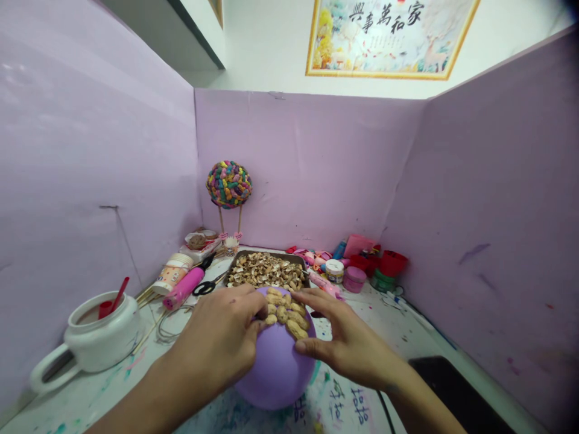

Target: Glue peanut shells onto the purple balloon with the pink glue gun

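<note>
Nearest us, the bare forearms come in from the bottom edge. Left hand point(221, 331): back turned up, fingers curled, thumb and index narrowed at the left margin of the peanuts point(296, 328); we cannot tell whether they pinch a nut. The purple balloon point(278, 380) sits between both hands, peanuts clustered over its upper part; we cannot tell if its underside meets the table. Right hand point(346, 340): thumb and index spread wide, tips against the balloon's right side and the nuts.

Surface, left to right: white table point(90, 398), paint-stained; white mug point(108, 337) with a red spoon point(118, 295); paper cups point(174, 271); pink cylinder point(184, 288); black-handled scissors point(204, 288); tray point(296, 259) of shell pieces; pink jar point(354, 279); black flat object point(456, 392).

Room: we note lilac panels point(294, 163) on three sides, a multicoloured ball point(229, 184) on sticks before the rear one, and a gold-framed picture point(393, 39) above, right.
</note>
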